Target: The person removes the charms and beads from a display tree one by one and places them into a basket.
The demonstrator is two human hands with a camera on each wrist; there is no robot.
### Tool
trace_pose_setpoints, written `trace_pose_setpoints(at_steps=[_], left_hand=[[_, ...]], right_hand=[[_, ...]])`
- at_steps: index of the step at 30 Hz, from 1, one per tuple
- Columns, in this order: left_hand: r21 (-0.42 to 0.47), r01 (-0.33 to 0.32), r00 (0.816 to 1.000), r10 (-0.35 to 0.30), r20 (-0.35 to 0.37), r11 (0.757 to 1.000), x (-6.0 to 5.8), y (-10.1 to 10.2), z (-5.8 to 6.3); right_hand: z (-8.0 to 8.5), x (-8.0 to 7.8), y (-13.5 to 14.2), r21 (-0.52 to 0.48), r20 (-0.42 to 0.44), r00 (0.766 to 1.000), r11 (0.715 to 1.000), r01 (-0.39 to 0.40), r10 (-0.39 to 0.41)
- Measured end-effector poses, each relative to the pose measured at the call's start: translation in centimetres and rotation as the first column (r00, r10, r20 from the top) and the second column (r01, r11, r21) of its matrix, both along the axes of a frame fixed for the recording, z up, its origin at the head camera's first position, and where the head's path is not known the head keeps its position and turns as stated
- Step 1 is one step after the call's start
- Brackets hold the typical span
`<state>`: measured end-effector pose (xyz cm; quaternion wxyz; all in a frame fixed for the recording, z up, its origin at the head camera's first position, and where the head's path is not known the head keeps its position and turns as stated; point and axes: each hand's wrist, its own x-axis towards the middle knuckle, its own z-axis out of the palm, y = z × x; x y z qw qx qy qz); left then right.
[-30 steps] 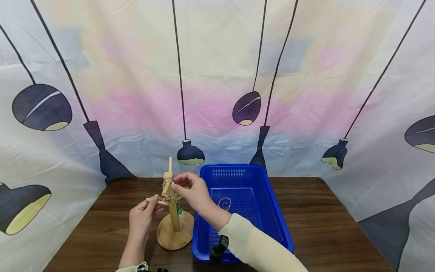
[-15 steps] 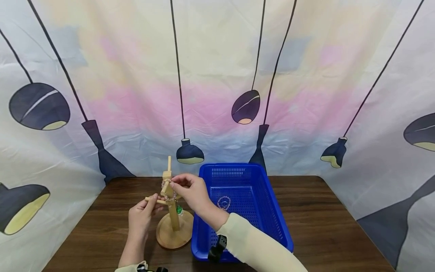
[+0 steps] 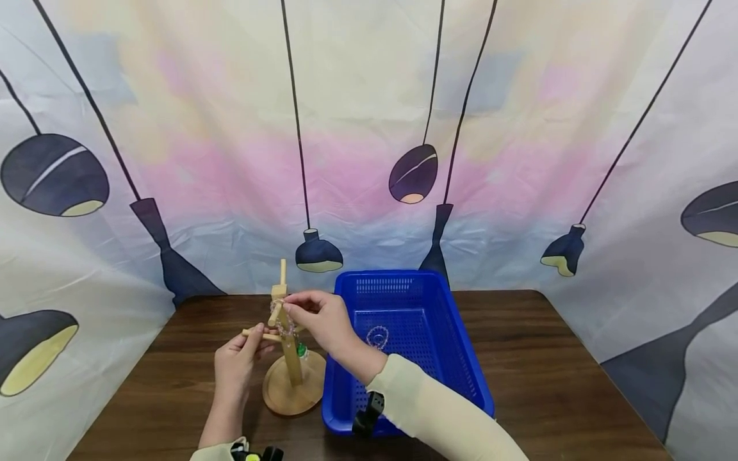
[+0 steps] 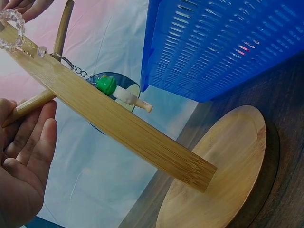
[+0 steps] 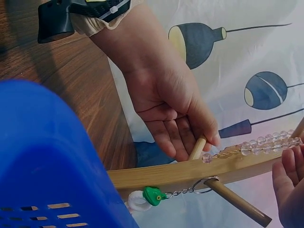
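A wooden stand (image 3: 293,365) with a round base and several pegs stands left of the basket. My left hand (image 3: 233,371) holds the end of its left peg (image 4: 32,107) between thumb and fingers. A clear pinkish beaded bracelet (image 5: 256,145) loops around the peg at the front of the post. At the upper part of that loop, my right hand (image 3: 325,323) pinches the beads with thumb and index finger. From another peg hangs a keychain with a green and white charm (image 4: 107,85). The right fingertips are partly cut off in both wrist views.
The blue plastic basket (image 3: 469,365) sits close to the stand's right side. Inside it lies another beaded bracelet (image 3: 368,337). All this is on a dark wooden table (image 3: 536,371), with a lamp-print cloth (image 3: 369,115) behind.
The head view has shifted a little, so everything sits slightly higher and further left. Both hands keep their places at the stand, with the right fingers staying at the beads.
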<state>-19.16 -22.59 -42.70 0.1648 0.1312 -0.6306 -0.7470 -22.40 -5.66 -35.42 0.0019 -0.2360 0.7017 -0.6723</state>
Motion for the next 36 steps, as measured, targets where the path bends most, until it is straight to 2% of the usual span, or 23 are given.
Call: trace_pose_setpoints(at_steps=[9, 19, 24, 36], left_hand=[[-0.014, 0.002, 1.000, -0.001, 0.014, 1.000, -0.03, -0.14, -0.03], [-0.042, -0.013, 1.000, 0.013, -0.013, 0.999, 0.05, -0.01, 0.01], [-0.034, -0.013, 0.999, 0.012, -0.032, 0.999, 0.03, -0.04, 0.01], [-0.013, -0.014, 1.000, 0.013, -0.026, 1.000, -0.09, -0.11, 0.02]], right_hand=[[0.19, 0.09, -0.04, 0.002, 0.020, 1.000, 1.000, -0.024, 0.024], [0.23, 0.08, -0.07, 0.009, 0.016, 1.000, 1.000, -0.026, 0.026], [0.40, 0.27, 0.01, 0.009, 0.010, 0.999, 0.999, -0.040, 0.039], [0.58, 0.46, 0.25, 0.026, -0.001, 0.998, 0.997, -0.068, 0.068]])
